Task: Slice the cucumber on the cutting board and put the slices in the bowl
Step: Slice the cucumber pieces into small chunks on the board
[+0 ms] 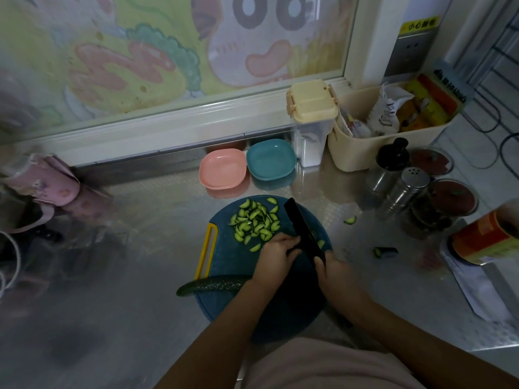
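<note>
Slices [255,223] on board [224,265], bowls [223,169] behind

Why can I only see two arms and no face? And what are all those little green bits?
The camera sits on the person's head and looks down, so you see only their arms. The right hand grips a black knife. The left hand is curled beside the blade; what it steadies is hidden. The green bits are cucumber slices, piled on the blue cutting board. A whole cucumber lies at the board's near edge. Behind the board stand a pink bowl and a teal bowl, with no slices in them yet.
</note>
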